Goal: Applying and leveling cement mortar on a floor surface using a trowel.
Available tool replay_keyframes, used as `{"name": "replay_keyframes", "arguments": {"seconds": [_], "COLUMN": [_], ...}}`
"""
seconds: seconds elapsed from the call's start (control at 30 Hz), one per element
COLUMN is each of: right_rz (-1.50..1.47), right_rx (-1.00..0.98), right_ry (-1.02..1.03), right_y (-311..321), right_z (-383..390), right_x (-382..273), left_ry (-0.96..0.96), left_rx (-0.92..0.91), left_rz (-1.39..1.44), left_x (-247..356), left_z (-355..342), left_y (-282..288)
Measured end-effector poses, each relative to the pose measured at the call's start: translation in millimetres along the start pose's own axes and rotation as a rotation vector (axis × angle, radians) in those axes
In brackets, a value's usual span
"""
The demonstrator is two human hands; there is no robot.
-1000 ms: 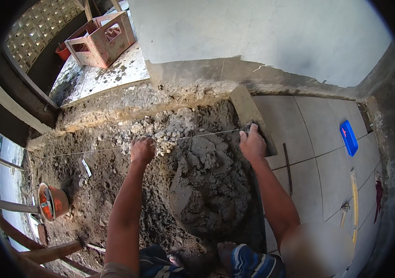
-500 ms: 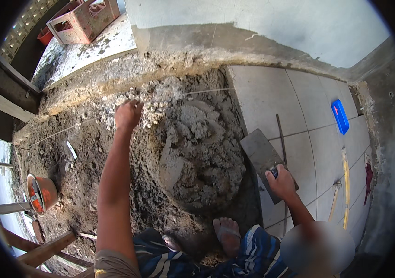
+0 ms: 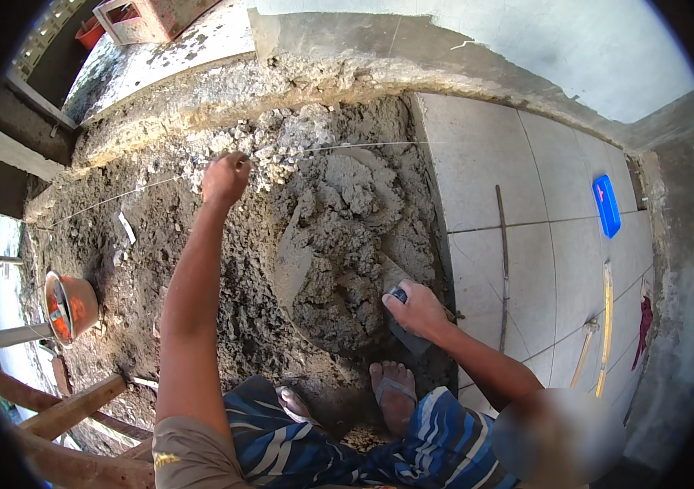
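Observation:
A heap of wet grey mortar lies on the rough soil in front of my feet. My right hand grips the dark handle of a flat rectangular trowel, whose blade rests against the mortar's right side and is partly hidden by the hand. Farther forward, my left hand is closed, fingertips pinched on a thin string. That string stretches across the soil and over the heap to the tiles.
Large pale floor tiles border the mortar on the right, carrying a thin rod, a blue tray and a yellow folding rule. An orange bucket stands at left, near wooden beams. A plaster wall rises beyond.
My right hand has brought the trowel left from over the tiles to the mortar's right side. My left hand stays at the string. The view has shifted slightly.

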State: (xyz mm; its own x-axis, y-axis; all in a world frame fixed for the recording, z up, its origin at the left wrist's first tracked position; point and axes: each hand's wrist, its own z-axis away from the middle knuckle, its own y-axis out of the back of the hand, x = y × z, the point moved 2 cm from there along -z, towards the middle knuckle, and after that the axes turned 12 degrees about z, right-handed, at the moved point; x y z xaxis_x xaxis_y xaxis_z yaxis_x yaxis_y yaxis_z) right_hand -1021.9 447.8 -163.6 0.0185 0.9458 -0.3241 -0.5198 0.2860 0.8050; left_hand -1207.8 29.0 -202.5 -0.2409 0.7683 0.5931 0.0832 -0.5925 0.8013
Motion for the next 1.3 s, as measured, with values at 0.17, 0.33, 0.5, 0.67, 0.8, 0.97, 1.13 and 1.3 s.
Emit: {"name": "replay_keyframes", "arguments": {"seconds": [0.17, 0.33, 0.5, 0.67, 0.8, 0.97, 1.13, 1.3], "right_rz": [-0.211, -0.463, -1.197, -1.280, -0.575, 0.257, 0.318, 0.235], "right_rx": [-0.027, 0.045, -0.381, -0.309, -0.008, 0.401, 0.254, 0.174], "right_ry": [0.002, 0.125, 0.084, -0.218, 0.113, 0.051, -0.033, -0.165], "right_y": [27.1, 83.1, 138.9, 103.0, 129.8, 167.5, 184.9, 178.7], "right_z": [18.9, 15.5, -66.0, -178.9, -154.6, -194.3, -252.3, -271.8], "right_x": [2.3, -20.1, -46.5, -52.0, -50.2, -37.8, -52.5, -2.0], "left_ry": [0.025, 0.000, -0.006, -0.066, -0.108, -0.109, -0.144, -0.054], "left_rx": [-0.093, -0.208, -0.183, -0.110, -0.091, -0.067, -0.027, -0.068], "left_rz": [0.139, 0.093, 0.120, 0.105, 0.103, 0.106, 0.141, 0.149], "left_x": [1.5, 3.9, 24.1, 25.9, 28.0, 18.6, 13.6, 19.1], "left_z": [-0.3, 11.3, 18.7, 21.9, 22.5, 12.3, 6.2, 8.3], "left_y": [-23.7, -18.8, -16.2, -17.2, -3.2, -28.0, -40.5, -45.0]}}
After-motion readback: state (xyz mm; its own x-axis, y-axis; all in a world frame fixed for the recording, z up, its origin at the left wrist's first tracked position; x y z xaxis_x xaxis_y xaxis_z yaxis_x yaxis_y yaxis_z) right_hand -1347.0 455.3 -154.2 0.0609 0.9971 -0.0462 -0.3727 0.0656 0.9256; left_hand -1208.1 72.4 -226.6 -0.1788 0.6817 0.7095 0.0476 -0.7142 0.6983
